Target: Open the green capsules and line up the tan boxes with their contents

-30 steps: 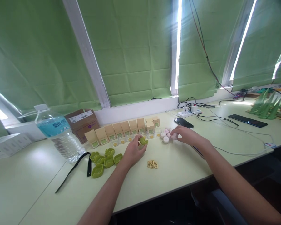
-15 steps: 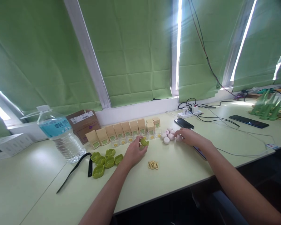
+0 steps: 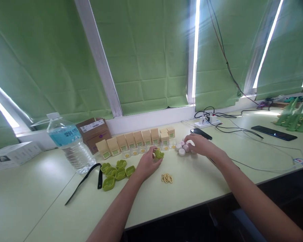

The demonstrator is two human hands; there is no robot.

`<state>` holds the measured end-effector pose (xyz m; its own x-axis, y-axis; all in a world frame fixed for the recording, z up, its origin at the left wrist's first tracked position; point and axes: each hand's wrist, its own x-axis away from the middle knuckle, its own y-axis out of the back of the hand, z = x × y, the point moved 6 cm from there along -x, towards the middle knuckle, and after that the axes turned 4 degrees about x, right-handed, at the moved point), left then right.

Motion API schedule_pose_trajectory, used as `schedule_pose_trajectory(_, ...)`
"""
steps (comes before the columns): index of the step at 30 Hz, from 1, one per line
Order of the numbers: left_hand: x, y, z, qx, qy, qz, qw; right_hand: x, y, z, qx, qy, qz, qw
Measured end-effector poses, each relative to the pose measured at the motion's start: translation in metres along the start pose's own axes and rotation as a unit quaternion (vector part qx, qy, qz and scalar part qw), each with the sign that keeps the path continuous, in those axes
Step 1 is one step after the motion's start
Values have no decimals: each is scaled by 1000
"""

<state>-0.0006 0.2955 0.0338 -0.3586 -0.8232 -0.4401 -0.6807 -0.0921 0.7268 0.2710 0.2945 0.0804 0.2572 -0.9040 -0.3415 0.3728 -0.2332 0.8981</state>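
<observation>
My left hand (image 3: 148, 163) is closed on a small green cup-like piece (image 3: 159, 154), held over the table between thumb and fingers. My right hand (image 3: 201, 145) reaches to a cluster of pale pinkish-white round pieces (image 3: 182, 152). Its fingertips pinch one white round piece (image 3: 190, 142), partly covered by the fingers. Several similar green cups (image 3: 120, 174) lie grouped left of my left forearm. Between my two arms rests a small heap of tan rings (image 3: 167, 178). Behind my left hand stand small clear containers (image 3: 127, 154) with yellow spots inside.
A row of tan cards or boxes (image 3: 121, 142) lines the back. To the left are a large water bottle (image 3: 72, 144), a cardboard box (image 3: 96, 132) and a black strap (image 3: 83, 183). A phone (image 3: 201, 133), power strip (image 3: 207, 123), cables and another phone (image 3: 274, 133) lie right.
My right hand has shifted slightly left and up over the round pieces, and a white one now shows at its fingertips. My left hand keeps the green cup, turned slightly.
</observation>
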Motion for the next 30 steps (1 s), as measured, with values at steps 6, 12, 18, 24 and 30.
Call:
schedule_pose_trajectory(6, -3, 1, -2, 19, -39, -11, 999, -27, -40, 93, -101, 134, 43, 985)
schedule_pose_trajectory(12, -3, 3, -1, 19, -59, -11, 998, -23, -90, 118, -223, 130, 64, 964)
schedule_pose_trajectory(18, -5, 3, -11, 33, -40, -1, 999, -25, -97, 100, -362, 66, 39, 929)
schedule_pose_trajectory(24, -5, 10, -10, 45, -31, -31, 998, -31, -105, 92, -448, 12, 55, 892)
schedule_pose_trajectory(30, -4, 11, -12, 10, -66, -45, 997, -27, -99, 92, -415, 11, 42, 909)
